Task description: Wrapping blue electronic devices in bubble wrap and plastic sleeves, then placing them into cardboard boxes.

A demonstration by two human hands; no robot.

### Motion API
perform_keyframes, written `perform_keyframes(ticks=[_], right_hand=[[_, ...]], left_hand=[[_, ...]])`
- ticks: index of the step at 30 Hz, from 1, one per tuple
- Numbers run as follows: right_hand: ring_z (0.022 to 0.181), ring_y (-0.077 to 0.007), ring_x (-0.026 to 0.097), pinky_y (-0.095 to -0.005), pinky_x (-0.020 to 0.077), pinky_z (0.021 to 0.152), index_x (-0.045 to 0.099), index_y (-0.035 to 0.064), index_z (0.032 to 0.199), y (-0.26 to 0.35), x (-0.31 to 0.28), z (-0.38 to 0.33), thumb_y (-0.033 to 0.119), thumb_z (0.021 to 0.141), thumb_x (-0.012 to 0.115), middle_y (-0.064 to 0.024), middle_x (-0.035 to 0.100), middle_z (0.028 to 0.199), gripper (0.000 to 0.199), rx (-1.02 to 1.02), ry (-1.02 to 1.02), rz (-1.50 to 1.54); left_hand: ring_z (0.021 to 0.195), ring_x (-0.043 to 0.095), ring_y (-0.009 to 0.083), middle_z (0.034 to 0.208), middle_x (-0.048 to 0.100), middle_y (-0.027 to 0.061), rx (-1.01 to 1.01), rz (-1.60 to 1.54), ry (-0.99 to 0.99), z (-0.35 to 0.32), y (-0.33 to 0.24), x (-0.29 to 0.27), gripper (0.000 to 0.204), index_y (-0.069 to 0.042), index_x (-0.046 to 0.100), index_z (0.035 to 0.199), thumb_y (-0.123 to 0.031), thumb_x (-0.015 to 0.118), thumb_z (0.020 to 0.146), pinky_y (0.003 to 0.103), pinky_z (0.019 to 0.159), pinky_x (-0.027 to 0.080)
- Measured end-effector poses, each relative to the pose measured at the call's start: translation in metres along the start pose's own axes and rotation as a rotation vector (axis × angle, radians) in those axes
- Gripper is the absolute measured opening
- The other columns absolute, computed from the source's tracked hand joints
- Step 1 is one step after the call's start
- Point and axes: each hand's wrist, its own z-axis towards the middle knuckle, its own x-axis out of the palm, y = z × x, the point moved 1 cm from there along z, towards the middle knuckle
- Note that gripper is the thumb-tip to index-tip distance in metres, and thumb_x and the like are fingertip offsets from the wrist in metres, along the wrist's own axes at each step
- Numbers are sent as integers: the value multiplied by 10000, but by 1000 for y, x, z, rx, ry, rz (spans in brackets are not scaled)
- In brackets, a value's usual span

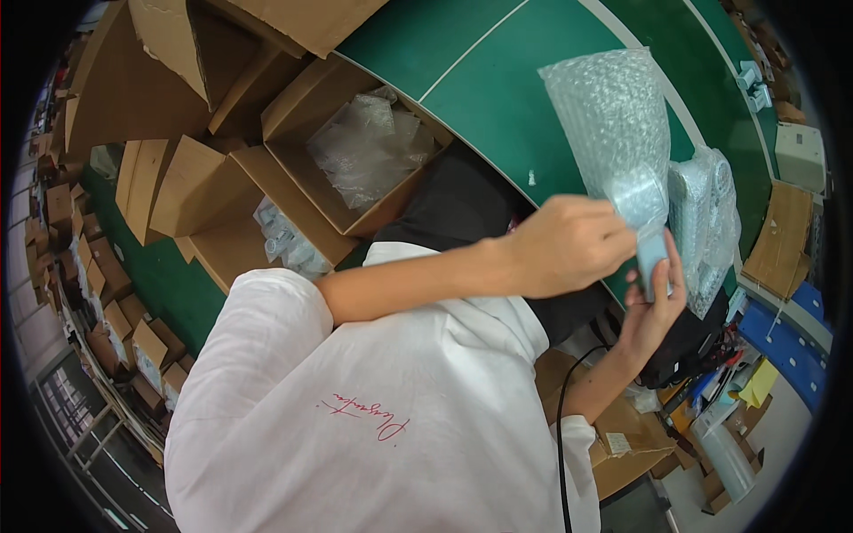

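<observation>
The left hand point(573, 244), knuckles up, is clenched against the lower end of a bubble bag point(617, 115); whether it pinches film is hidden. Just beside it, the right hand point(653, 306) grasps a light blue item point(654, 258), the thumb along its face. The item overlaps the bag's lower end; how much sits inside, I cannot tell. For a clean job, the right hand would best keep the item steady and in line with the bag, while the left works the film gently so that it neither creases nor tears. Close on the right, a wrapped bundle point(706, 222) leaves little elbow room. The hands are near the green worktop's point(498, 98) near edge, which slants down to the right; bare surface left of the bag gives space to turn. Beyond that edge, to the left, an open box point(306, 102) holds clear bags point(369, 147).
</observation>
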Motion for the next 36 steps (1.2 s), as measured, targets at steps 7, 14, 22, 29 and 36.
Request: perform_keyframes(ticks=[7, 14, 22, 29, 36], right_hand=[[646, -134, 609, -225, 498, 517, 425, -62, 1420, -9, 19, -15, 264, 1026, 510, -154, 660, 1027, 517, 258, 113, 561], [685, -214, 672, -255, 560, 620, 476, -84, 1390, 39, 15, -37, -18, 813, 678, -233, 656, 1169, 615, -140, 541, 174], [899, -261, 639, -329, 535, 808, 605, -3, 1256, -11, -81, 32, 23, 790, 712, -176, 634, 1211, 478, -537, -528, -709], [1220, -318, 487, -414, 434, 1014, 713, 59, 1073, -49, -123, 54, 100, 804, 711, -158, 438, 1427, 273, -64, -451, -503], [1078, -288, 603, -368, 452, 991, 737, 36, 934, -32, -104, 83, 40, 802, 660, -116, 655, 1181, 152, -726, -780, -783]], left_hand=[[561, 419, 153, 682, 485, 9, -78, -191, -40, -11, -27, -9, 193, -94, 534, 717, -43, 698, 806, 291, 511, 372], [581, 381, 177, 670, 466, 20, -260, -401, 15, 38, -16, -60, 147, -49, 567, 757, 51, 626, 849, 285, 531, 338], [655, 381, 144, 678, 464, 11, -118, -429, -86, 73, -6, -54, 191, -57, 536, 734, -9, 572, 916, 268, 600, 337], [598, 315, 110, 637, 396, -15, -300, -603, -46, 98, -5, -26, 302, -65, 432, 667, -9, 557, 937, 264, 541, 295], [530, 223, 136, 566, 296, -11, -26, -454, 334, 119, -11, 38, 436, -39, 323, 614, -35, 647, 906, 302, 481, 254]])
